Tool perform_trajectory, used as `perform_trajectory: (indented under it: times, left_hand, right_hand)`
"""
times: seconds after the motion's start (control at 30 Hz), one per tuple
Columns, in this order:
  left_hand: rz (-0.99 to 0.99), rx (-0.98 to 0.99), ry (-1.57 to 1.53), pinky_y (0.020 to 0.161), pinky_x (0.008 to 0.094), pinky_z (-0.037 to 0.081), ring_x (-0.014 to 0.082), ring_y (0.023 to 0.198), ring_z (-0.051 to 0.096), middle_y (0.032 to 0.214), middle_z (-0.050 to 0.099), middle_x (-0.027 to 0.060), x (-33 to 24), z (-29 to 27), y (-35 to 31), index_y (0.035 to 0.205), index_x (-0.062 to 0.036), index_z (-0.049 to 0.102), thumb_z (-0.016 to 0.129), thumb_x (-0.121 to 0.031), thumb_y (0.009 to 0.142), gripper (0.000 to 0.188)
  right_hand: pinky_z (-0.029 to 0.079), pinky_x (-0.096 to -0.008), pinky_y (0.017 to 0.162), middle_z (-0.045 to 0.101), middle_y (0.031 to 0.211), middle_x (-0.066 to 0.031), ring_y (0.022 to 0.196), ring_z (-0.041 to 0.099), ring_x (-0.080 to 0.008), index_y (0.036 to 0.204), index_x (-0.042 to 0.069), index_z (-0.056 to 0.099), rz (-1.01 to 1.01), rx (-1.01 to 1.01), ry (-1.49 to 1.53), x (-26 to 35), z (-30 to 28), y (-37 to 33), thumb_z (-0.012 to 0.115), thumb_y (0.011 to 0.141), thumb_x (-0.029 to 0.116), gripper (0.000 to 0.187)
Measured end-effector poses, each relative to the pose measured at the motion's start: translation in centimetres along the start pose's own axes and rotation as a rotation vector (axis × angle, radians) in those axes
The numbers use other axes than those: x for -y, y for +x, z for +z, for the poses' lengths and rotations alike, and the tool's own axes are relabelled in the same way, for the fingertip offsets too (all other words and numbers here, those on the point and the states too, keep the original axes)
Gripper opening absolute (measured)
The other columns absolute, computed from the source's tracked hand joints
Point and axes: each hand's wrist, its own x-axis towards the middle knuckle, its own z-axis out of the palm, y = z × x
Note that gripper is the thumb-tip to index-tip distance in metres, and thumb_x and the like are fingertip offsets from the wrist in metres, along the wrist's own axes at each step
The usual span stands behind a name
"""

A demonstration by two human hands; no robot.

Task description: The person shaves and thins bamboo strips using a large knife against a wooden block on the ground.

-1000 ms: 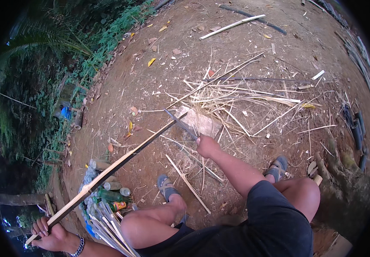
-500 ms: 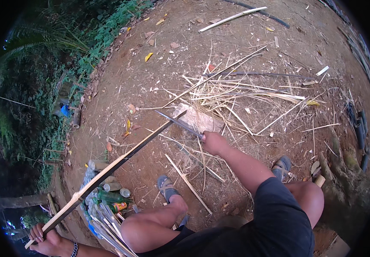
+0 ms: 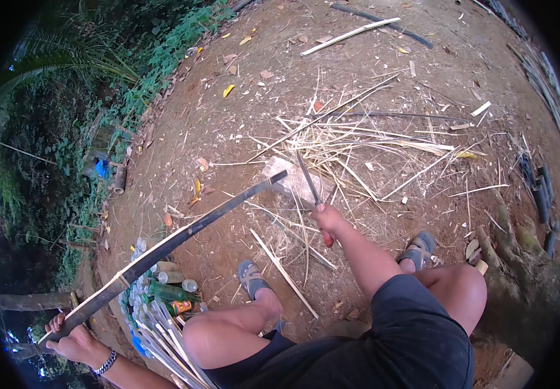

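At the lower left the left hand (image 3: 76, 340) has its fingers wrapped round the near end of a long bamboo strip (image 3: 176, 241), which slants up and right until its far tip rests on a pale stone block (image 3: 291, 181). Under the strip lie bottles (image 3: 166, 292) — green glass, and a can with an orange and red label. Right of centre, the right hand (image 3: 327, 220) is clenched on a knife (image 3: 310, 181), blade over the block. Split slivers (image 3: 371, 142) litter the dirt beyond.

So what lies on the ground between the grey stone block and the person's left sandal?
In the head view, only dirt with thin bamboo slivers lies between the stone block and left sandal.
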Motion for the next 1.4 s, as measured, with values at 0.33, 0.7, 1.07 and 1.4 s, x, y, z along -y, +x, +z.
perform_trajectory:
  times: [0.33,0.7,1.07,1.4]
  left_hand:
    - [0.075,-0.480,0.378,0.061,0.0291,0.047,0.0164,0.062,0.045,0.069,0.041,0.0037,5.0,-1.4,0.1,0.092,-0.0044,0.047,0.017,-0.049,0.106,0.056]
    - [0.105,-0.528,0.508,0.053,0.0269,0.044,0.0134,0.053,0.039,0.067,0.041,0.0005,8.9,-14.0,10.7,0.084,-0.0079,0.041,0.032,-0.020,0.103,0.024]
    - [0.109,-0.415,0.643,0.058,0.0294,0.048,0.0154,0.057,0.046,0.072,0.046,0.0028,10.8,-16.1,13.4,0.085,-0.0047,0.043,0.038,0.003,0.093,0.013]
    - [0.082,-0.468,0.615,0.061,0.0306,0.049,0.0157,0.059,0.048,0.073,0.048,0.0029,10.6,-19.2,14.4,0.086,-0.0064,0.046,0.041,-0.005,0.097,0.011]
  right_hand:
    - [0.044,-0.0302,0.050,0.054,0.075,-0.0018,0.058,0.050,-0.0121,0.099,0.006,0.052,-0.028,0.058,0.547,0.0,1.2,-6.2,0.064,0.096,0.028,0.025]
    - [0.038,-0.0292,0.044,0.046,0.067,0.0014,0.051,0.040,-0.0110,0.096,0.008,0.052,0.239,0.258,0.753,3.4,6.6,-4.7,0.048,0.100,0.049,0.042]
    - [0.037,-0.0287,0.041,0.046,0.062,0.0012,0.047,0.042,-0.0111,0.092,0.009,0.050,0.238,0.444,0.877,4.5,6.2,-3.0,0.051,0.100,0.044,0.036]
    - [0.038,-0.0278,0.042,0.047,0.062,0.0003,0.046,0.040,-0.0119,0.089,0.009,0.051,0.213,0.398,0.893,2.7,6.6,-1.6,0.048,0.100,0.047,0.040]
